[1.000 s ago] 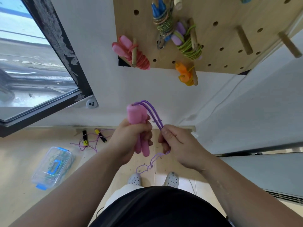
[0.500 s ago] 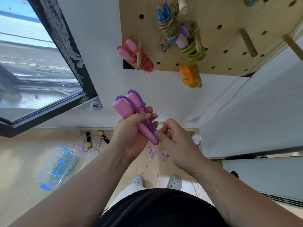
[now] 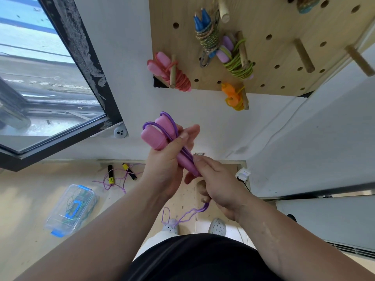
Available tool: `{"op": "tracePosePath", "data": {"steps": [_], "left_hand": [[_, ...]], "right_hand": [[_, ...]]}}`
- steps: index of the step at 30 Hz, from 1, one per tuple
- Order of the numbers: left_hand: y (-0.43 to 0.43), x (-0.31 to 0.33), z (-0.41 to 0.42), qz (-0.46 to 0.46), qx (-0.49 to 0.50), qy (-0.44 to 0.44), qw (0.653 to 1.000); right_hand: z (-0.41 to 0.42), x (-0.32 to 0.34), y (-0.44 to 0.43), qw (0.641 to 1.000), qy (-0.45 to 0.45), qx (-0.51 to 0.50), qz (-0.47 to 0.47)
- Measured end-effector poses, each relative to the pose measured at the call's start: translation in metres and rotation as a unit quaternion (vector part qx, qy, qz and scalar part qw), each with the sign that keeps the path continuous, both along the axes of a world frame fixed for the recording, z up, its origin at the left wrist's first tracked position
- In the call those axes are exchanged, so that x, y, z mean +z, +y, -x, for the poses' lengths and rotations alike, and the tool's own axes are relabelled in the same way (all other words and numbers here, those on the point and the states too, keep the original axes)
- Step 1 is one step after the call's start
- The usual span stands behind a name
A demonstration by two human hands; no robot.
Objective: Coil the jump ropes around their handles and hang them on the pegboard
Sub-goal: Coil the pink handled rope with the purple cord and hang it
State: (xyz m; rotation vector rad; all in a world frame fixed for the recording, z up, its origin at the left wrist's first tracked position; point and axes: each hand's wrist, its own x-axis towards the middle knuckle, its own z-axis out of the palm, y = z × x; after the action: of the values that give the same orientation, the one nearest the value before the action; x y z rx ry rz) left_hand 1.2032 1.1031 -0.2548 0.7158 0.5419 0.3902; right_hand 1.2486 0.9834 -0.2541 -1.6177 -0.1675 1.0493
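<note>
1. Several coiled jump ropes (image 3: 209, 40) hang on the light wooden pegboard (image 3: 274, 21).
2. I see the left hand (image 3: 162, 169) gripping the pink plastic handles (image 3: 156, 136), and the right hand (image 3: 219, 185) pinching their thin purple cord (image 3: 191, 212), not all wound yet.
3. One black-and-yellow-handled rope (image 3: 110, 174) waits on the floor (image 3: 30, 199).

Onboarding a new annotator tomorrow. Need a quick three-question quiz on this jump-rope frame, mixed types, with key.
1. True or false: the left hand grips the pink handles.
2. The loose tail of the purple rope hangs out of: A) the right hand; B) the left hand; C) neither hand.
3. What colours are the handles of the uncoiled rope on the floor?

Key: 1 true; 2 A; 3 black and yellow.
</note>
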Motion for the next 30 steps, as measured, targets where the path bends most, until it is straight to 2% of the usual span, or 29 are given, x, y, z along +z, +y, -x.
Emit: {"op": "tracePosePath", "data": {"steps": [3,6,9,11,12,13,14,15,16,18,20,21,22,26,28,30], "left_hand": [[-0.001,0.002,-0.001,-0.045,0.007,0.026,0.999],[-0.004,-0.002,0.0,-0.053,0.031,0.057,0.997],[-0.006,-0.012,0.0,-0.073,0.113,0.134,0.982],[-0.002,-0.019,0.005,-0.158,0.151,0.183,0.959],[0.002,-0.022,0.01,-0.258,0.167,0.209,0.928],[0.008,-0.026,0.015,-0.394,0.181,0.217,0.875],[0.016,-0.031,0.019,-0.545,0.182,0.197,0.794],[0.025,-0.031,0.021,-0.676,0.161,0.167,0.7],[0.032,-0.028,0.023,-0.77,0.104,0.137,0.614],[0.041,-0.02,0.024,-0.855,-0.105,0.131,0.491],[0.041,-0.01,0.021,-0.858,-0.292,0.211,0.367],[0.038,-0.008,0.018,-0.856,-0.329,0.238,0.321],[0.036,-0.008,0.015,-0.857,-0.337,0.252,0.299],[0.027,-0.009,0.002,-0.871,-0.327,0.221,0.294],[0.027,-0.012,-0.003,-0.859,-0.337,0.204,0.328],[0.027,-0.018,-0.006,-0.827,-0.351,0.207,0.387]], "right_hand": [[0.002,-0.004,0.0,0.996,0.051,-0.059,-0.054],[0.0,-0.007,-0.001,0.996,0.021,-0.061,-0.058],[-0.001,-0.009,-0.003,0.998,-0.02,-0.053,-0.036],[-0.005,-0.011,-0.005,0.998,-0.058,-0.031,-0.005],[-0.009,-0.012,-0.007,0.996,-0.086,-0.013,0.021],[-0.014,-0.013,-0.01,0.991,-0.12,0.011,0.05],[-0.018,-0.013,-0.012,0.985,-0.152,0.039,0.076],[-0.021,-0.014,-0.015,0.978,-0.175,0.068,0.094],[-0.023,-0.014,-0.017,0.973,-0.186,0.091,0.105],[-0.026,-0.012,-0.018,0.964,-0.199,0.131,0.117],[-0.029,-0.01,-0.018,0.955,-0.212,0.161,0.13],[-0.031,-0.01,-0.017,0.953,-0.216,0.169,0.133],[-0.031,-0.009,-0.016,0.951,-0.217,0.174,0.134],[-0.034,-0.007,-0.017,0.945,-0.228,0.186,0.143],[-0.038,-0.005,-0.02,0.939,-0.244,0.19,0.151],[-0.04,-0.004,-0.023,0.942,-0.255,0.171,0.132]]}}
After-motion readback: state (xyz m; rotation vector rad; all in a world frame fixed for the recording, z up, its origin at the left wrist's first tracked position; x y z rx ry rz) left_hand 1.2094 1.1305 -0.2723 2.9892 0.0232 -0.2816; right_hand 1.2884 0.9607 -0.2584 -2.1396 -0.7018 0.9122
